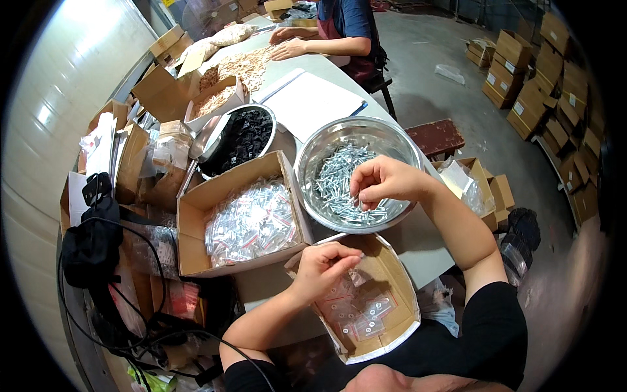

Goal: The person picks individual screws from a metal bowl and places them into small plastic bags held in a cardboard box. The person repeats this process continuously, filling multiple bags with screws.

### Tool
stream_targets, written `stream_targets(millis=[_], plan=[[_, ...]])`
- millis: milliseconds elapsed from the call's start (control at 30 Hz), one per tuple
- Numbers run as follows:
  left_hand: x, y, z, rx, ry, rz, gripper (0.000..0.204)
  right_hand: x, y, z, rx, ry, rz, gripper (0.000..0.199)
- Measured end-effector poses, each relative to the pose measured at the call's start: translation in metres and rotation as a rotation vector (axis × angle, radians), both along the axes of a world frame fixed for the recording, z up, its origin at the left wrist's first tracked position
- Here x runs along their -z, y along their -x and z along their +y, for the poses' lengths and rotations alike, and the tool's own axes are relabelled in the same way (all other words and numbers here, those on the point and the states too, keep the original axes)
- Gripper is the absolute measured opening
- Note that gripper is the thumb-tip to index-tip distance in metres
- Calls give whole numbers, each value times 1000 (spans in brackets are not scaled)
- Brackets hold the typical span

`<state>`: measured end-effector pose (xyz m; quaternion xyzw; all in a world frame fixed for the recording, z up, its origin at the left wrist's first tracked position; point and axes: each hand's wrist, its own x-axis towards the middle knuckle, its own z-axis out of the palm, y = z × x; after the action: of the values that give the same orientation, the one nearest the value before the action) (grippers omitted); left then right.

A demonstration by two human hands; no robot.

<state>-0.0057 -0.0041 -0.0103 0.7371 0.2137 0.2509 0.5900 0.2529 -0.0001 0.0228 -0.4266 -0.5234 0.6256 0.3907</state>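
Note:
A steel bowl (408, 140) holds a heap of silvery screws (339, 176). My right hand (386, 181) is inside the bowl over the screws, its fingers bent and pinched together at the heap. Nearer to me, my left hand (326, 266) hovers over a shallow cardboard tray (395, 274). Its thumb and fingers are pressed together; what they pinch is too small to make out. Small clear zip bags (369, 320), some with little white round pieces in them, lie in the tray. Left of the bowl, a cardboard box (196, 225) contains many filled clear bags (251, 222) with red strips.
Behind the box stands a basin of black parts (245, 140). White paper (307, 101) lies beyond the bowl. Across the table, another person's hands (290, 46) rest by a pile of wooden pieces (241, 68). Black cables (153, 261) hang at left; a stool (436, 136) stands right.

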Motion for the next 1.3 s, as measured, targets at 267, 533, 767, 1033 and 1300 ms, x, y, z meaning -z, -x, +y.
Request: stream_targets(millis=[267,533,767,1033,1300], plan=[[8,2,3,24,136,-94,7,-15,20,-16,-71,-136,58,16],[9,4,6,121,150,-96,7,-16,26,-24,-100,-156,149,14],[8,6,8,78,314,-96,9,-16,35,-26,-130,-161,132,14],[12,4,12,169,223,-161,10,-17,40,-31,-202,-221,55,13],[6,2,9,253,578,-156,35,-20,46,-30,-147,-469,-226,14]])
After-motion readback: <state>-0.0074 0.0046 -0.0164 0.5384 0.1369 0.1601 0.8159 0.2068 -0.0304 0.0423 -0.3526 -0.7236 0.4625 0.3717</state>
